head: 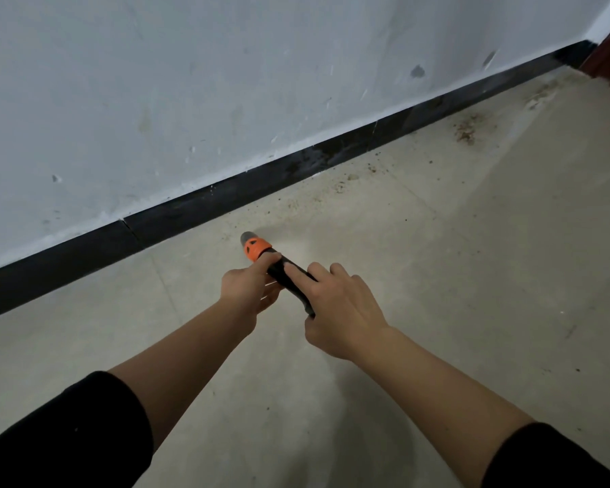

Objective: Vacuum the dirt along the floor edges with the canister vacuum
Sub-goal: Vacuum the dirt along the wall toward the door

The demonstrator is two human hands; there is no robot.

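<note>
Both our hands clamp the vacuum wand (289, 276): left hand (250, 287) wrapped round it just behind the orange collar (256, 249), right hand (342, 311) pinching the rear, index finger laid along it. It sits mid-frame, its tip pointing to eleven o'clock at the black skirting (226, 195). We judge it light, stiff, smooth plastic, best held by the barrel. Dirt (469, 130) lies at one o'clock. No canister shows, so we cannot tell its contents.

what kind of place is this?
Likely a bare indoor room, perhaps freshly renovated: scuffed white wall, black baseboard, pale tiled floor with dirt scattered along its edge.
</note>
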